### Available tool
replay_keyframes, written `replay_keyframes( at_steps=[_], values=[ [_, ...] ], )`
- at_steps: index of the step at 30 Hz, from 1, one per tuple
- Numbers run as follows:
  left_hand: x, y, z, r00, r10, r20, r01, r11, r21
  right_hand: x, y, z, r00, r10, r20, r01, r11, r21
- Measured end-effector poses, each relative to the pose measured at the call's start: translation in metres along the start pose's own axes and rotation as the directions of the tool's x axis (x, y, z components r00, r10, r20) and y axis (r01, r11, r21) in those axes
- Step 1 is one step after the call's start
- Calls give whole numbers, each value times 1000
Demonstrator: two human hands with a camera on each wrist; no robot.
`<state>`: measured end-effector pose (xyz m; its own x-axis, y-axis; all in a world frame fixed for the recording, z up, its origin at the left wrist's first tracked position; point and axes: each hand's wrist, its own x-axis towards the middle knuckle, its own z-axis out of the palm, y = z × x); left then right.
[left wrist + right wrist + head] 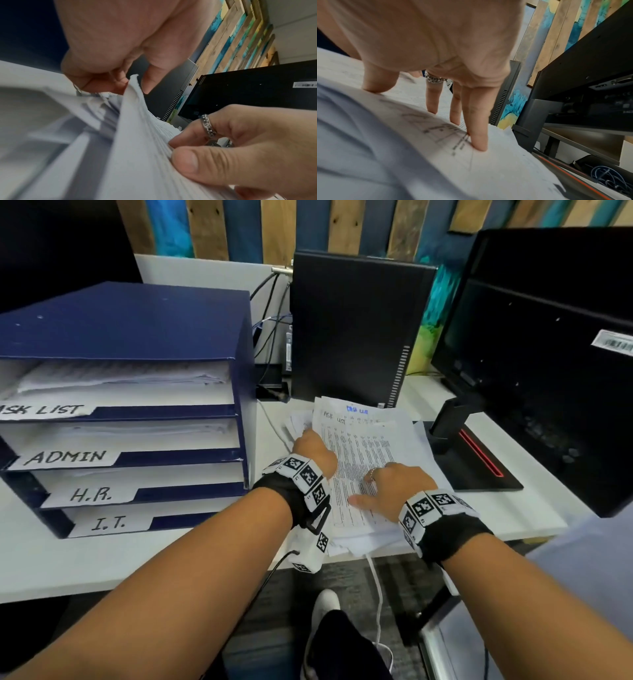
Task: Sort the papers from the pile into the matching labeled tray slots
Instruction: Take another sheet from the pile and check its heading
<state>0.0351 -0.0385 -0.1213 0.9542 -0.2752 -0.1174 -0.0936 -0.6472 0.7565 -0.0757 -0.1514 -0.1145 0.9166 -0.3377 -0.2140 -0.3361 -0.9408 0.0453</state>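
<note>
Pinching (left) (109, 65), pressing (right) (436, 54) papers (363, 453)

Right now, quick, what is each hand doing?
Left hand: pinching the edge of the top paper on the pile.
Right hand: open, fingers pressing flat on the paper.

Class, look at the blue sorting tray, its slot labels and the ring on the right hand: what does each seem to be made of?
Blue sorting tray: probably covered board or plastic; smooth, faintly glossy dark blue, thin flat panels.
Slot labels: white paper, matte, hand-lettered in black, edges slightly curled.
Ring: metal, silvery and shiny, with a chain-like textured band, on the right hand.
</note>
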Motion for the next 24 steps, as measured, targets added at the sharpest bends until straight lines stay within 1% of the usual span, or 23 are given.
replay_keyframes(
  at_steps=[1, 3, 6, 7, 9, 12, 14, 18, 21, 24],
  values=[
    [0, 0, 0, 1000, -2, -12, 1, 1000, -13, 0, 0, 1, 1000, -3, 3, 3, 1000, -2],
    [-1, 1, 4, 999, 44, -11, -44, 999, -16, 0, 0, 1, 1000, -8, 8, 8, 1000, -8],
    [-5, 3, 17, 993, 113, 14, -114, 992, 61, 2, -1, 0, 1000, -15, 8, 15, 1000, -19],
    [-6, 5, 21, 994, 109, 19, -110, 989, 102, 4, -1, 0, 1000, -20, 7, 21, 1000, -23],
    [-3, 9, 27, 999, 46, 21, -49, 982, 182, 5, -2, 0, 1000, -28, 8, 29, 999, -25],
    [6, 10, 32, 998, -36, 44, 26, 977, 209, 6, -2, 0, 1000, -23, 4, 23, 999, -31],
    [9, 12, 31, 998, -46, 48, 36, 979, 201, 7, -2, 0, 1000, -24, 2, 24, 999, -27],
    [12, 13, 26, 999, -49, -6, 49, 976, 211, 10, -2, -1, 1000, -29, 12, 29, 999, -30],
    [11, 16, 26, 1000, -3, 4, 2, 976, 216, 11, -3, -2, 1000, -29, 10, 30, 998, -48],
    [6, 21, 27, 994, 101, -50, -90, 977, 194, 11, -4, -1, 1000, -28, -10, 28, 997, -66]
  ],
)
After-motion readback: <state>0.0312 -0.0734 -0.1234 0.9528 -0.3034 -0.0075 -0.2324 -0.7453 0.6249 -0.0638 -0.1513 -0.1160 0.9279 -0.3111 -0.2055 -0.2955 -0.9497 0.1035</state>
